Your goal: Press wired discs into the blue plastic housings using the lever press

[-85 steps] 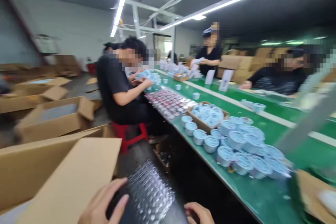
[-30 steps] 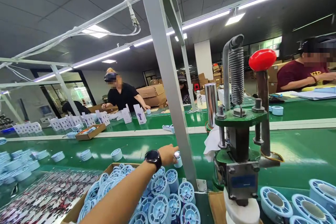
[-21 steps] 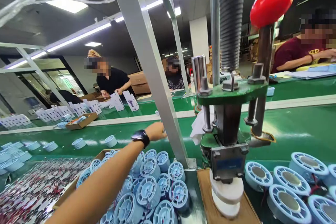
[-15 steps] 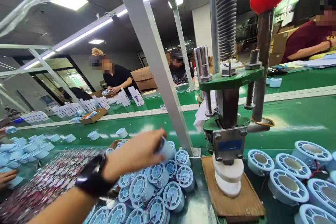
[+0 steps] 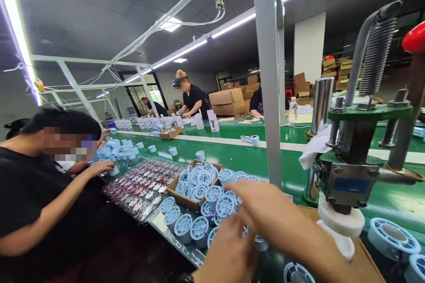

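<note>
My left hand [image 5: 230, 247] rises from the bottom edge, smeared by motion. My right hand [image 5: 260, 201] reaches in from the right, crossing close above the left one. The fingers meet or overlap, and anything between them is hidden. Behind and beside both hands stand light-blue round plastic housings [image 5: 199, 228] with spoked tops, packed close together. A cardboard box [image 5: 189, 204] of light-blue plastic rings [image 5: 202, 177] is just beyond them. To the right is a hand press [image 5: 352, 181] with a white round pressing block [image 5: 341, 219] below it.
Blue housings with grey discs [image 5: 393, 236] lie right of the press. A grey post [image 5: 268, 75] rises behind my hands. Flat metallic parts with red wires [image 5: 142, 185] cover the bench at left, beside a seated co-worker [image 5: 40, 194]. A green conveyor [image 5: 229, 154] runs behind.
The view has swung left, so the press sits further right and a co-worker appears. My left hand has drawn back from over the housings, and my right hand has come into view.
</note>
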{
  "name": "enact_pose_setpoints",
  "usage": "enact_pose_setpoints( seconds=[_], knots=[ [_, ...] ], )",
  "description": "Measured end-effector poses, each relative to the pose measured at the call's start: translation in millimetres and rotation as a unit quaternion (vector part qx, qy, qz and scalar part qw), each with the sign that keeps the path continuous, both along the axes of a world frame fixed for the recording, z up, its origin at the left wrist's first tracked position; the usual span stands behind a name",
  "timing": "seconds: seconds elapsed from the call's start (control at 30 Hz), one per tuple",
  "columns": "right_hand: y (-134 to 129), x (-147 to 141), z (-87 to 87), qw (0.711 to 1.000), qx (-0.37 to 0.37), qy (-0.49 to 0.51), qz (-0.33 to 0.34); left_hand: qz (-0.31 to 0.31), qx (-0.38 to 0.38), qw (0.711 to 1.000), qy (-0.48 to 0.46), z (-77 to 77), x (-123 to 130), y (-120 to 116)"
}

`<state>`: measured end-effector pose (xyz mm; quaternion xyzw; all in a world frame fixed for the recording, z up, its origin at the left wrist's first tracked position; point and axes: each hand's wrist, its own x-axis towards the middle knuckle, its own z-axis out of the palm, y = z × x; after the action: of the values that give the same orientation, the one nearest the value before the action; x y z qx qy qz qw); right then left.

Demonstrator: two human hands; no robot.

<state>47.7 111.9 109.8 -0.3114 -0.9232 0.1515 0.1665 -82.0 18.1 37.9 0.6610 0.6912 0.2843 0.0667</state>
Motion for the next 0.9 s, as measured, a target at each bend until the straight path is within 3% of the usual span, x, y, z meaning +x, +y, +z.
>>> enact_pose_setpoints(
  seconds=[0.07,0.13,0.2,0.27,0.37,0.5,0.63,0.7,0.8,0.9],
  knots=[
    [23.4,-9.6,9.6,0.999,-0.015,-0.028,-0.015,-0.007,0.022,0.996,0.09,26.8,-40.8,-9.4],
    [42.4,-19.4,4.5,0.997,-0.036,-0.052,-0.039,-0.036,0.002,0.982,0.187,43.8,-76.7,-7.1],
    [53.0,-30.6,-9.0,0.995,-0.056,-0.069,-0.051,-0.085,-0.046,0.965,0.245,48.6,-101.4,5.1],
    [55.9,-41.6,-23.1,0.993,-0.07,-0.078,-0.056,-0.141,-0.073,0.949,0.272,43.2,-114.1,21.9],
    [54.8,-52.4,-36.6,0.992,-0.082,-0.082,-0.039,-0.194,-0.059,0.928,0.312,25.9,-119.8,44.2],
    [60.1,-54.7,-43.7,0.992,-0.097,-0.086,0.003,-0.208,-0.026,0.908,0.362,5.2,-123.9,58.5],
    [67.5,-53.1,-47.6,0.991,-0.102,-0.086,0.017,-0.217,-0.002,0.898,0.382,-2.2,-128.2,61.6],
    [67.1,-53.0,-48.3,0.992,-0.095,-0.082,0.005,-0.229,0.018,0.893,0.387,2.8,-128.4,60.7],
    [61.9,-55.0,-49.0,0.994,-0.075,-0.077,-0.03,-0.241,0.05,0.889,0.385,22.1,-124.5,52.4],
    [49.6,-59.6,-50.8,0.993,-0.055,-0.082,-0.062,-0.205,0.058,0.905,0.369,44.9,-111.0,24.1]
  ],
)
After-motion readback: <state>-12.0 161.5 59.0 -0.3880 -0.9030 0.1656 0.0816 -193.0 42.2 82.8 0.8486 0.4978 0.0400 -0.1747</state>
